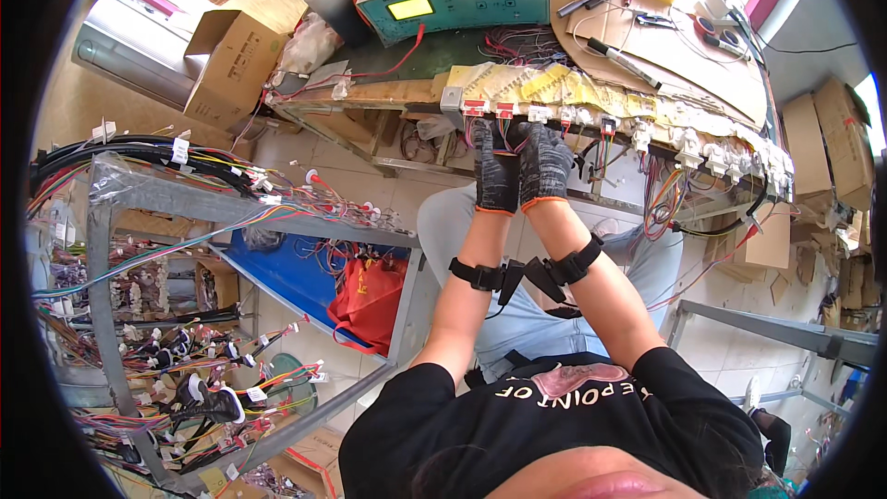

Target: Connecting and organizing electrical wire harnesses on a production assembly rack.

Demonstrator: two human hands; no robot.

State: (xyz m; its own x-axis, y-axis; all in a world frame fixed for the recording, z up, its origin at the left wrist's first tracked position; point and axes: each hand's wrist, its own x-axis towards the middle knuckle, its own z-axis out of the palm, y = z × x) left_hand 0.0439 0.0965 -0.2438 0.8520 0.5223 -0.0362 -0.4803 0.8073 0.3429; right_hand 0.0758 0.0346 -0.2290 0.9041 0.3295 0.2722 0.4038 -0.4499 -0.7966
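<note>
At the front edge of the workbench, both my hands wear dark grey knit gloves with orange cuffs. My left hand (pixel 497 176) is closed around thin coloured wires just below a red-and-white connector (pixel 504 111). Pressed close beside it, my right hand (pixel 546 164) has its fingers curled under a white connector (pixel 538 115); what its fingertips hold is hidden. A few wires (pixel 503 137) show between the two hands. More connectors line the edge to the right, among them a white one (pixel 688 146) with wires hanging below.
A teal tester box (pixel 453 2) with a lit yellow screen stands on the bench, beside a dark flask (pixel 331 5). Tools lie on round cardboard (pixel 591 28) at right. On my left, a metal rack (pixel 102 259) carries wire harnesses near a red bag (pixel 370 300).
</note>
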